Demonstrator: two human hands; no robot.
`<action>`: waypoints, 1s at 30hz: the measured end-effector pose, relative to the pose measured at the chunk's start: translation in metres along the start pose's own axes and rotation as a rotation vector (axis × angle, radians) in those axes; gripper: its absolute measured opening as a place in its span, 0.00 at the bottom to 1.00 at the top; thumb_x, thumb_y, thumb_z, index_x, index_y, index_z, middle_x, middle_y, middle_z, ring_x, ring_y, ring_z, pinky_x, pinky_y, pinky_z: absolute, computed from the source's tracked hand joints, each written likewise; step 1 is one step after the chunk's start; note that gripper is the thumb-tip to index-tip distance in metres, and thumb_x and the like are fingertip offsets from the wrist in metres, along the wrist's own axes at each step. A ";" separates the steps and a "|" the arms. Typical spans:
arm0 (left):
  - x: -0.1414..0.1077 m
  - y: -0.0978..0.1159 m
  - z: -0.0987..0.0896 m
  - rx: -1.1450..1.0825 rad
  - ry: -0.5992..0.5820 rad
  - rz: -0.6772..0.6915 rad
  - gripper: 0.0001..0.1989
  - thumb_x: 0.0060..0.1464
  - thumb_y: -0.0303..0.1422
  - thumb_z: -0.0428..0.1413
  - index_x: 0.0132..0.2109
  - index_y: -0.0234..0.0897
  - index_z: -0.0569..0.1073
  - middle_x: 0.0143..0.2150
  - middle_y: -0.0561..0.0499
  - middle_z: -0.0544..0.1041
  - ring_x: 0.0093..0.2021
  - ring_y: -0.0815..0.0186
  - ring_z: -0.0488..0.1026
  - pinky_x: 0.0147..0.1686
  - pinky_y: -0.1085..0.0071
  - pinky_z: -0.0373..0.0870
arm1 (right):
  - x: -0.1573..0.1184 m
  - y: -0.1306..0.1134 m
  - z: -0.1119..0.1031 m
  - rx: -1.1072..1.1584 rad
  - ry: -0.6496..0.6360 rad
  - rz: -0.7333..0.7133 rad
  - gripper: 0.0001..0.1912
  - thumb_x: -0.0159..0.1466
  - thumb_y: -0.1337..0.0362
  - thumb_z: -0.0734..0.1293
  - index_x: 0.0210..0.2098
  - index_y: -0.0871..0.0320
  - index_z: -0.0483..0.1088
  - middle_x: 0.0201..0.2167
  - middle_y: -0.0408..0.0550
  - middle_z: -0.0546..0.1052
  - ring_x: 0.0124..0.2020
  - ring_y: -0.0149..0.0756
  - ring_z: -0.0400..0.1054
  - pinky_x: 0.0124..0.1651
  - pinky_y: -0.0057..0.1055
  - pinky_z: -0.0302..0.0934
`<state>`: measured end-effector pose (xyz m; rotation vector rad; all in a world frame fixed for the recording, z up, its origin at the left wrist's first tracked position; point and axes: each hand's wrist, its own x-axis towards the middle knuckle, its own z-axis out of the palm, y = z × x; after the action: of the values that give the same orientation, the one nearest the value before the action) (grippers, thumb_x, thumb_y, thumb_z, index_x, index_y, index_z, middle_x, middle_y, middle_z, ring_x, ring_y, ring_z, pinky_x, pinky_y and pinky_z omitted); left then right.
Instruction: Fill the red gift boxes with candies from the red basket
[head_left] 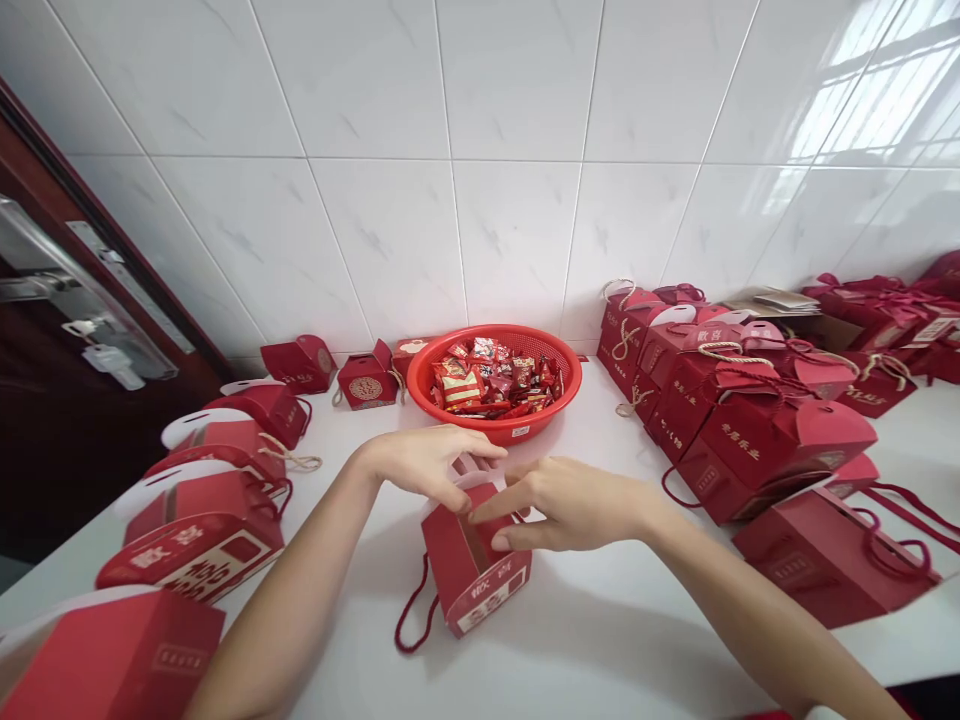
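Red gift boxes [217,495] line the white table's [585,655] left edge. The left hand [427,465] curves over a red paper candy box [456,555] standing mid-table, before the back-edge plastic basket [551,412]; the right hand [574,505] bends onto its top. I cannot tell whether either grips.

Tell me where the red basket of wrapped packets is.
In the head view, the red basket stands mid-frame near the tiled wall, just beyond the left hand, the right hand and the red box under them.

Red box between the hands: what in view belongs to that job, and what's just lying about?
Belongs:
red box
left hand
right hand
probably sweets, basket, other red boxes

Seemingly incidental:
keys
door
perhaps the flat pile by the wall
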<state>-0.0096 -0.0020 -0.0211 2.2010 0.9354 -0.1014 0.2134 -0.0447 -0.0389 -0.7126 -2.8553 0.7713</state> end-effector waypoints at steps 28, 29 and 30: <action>-0.033 0.003 -0.007 0.019 0.073 -0.203 0.23 0.44 0.40 0.64 0.49 0.42 0.74 0.45 0.50 0.79 0.43 0.58 0.76 0.35 0.73 0.67 | -0.015 -0.008 0.011 -0.141 0.087 0.538 0.31 0.56 0.40 0.73 0.45 0.56 0.64 0.39 0.49 0.76 0.36 0.43 0.69 0.31 0.30 0.48; -0.036 -0.004 -0.011 -0.021 0.027 -0.197 0.25 0.42 0.40 0.65 0.50 0.42 0.73 0.46 0.50 0.79 0.45 0.58 0.76 0.37 0.73 0.68 | -0.016 -0.006 0.012 -0.134 0.072 0.538 0.32 0.55 0.39 0.73 0.45 0.56 0.64 0.40 0.49 0.76 0.36 0.44 0.69 0.32 0.30 0.49; -0.037 -0.010 -0.013 -0.059 -0.009 -0.206 0.27 0.39 0.40 0.67 0.49 0.42 0.72 0.47 0.50 0.79 0.47 0.57 0.76 0.38 0.73 0.69 | -0.016 -0.004 0.013 -0.130 0.062 0.537 0.33 0.55 0.39 0.73 0.45 0.56 0.64 0.40 0.49 0.76 0.37 0.45 0.69 0.33 0.31 0.49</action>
<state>-0.0458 -0.0104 -0.0050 2.0440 1.1446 -0.1781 0.2229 -0.0611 -0.0477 -1.5267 -2.6928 0.5971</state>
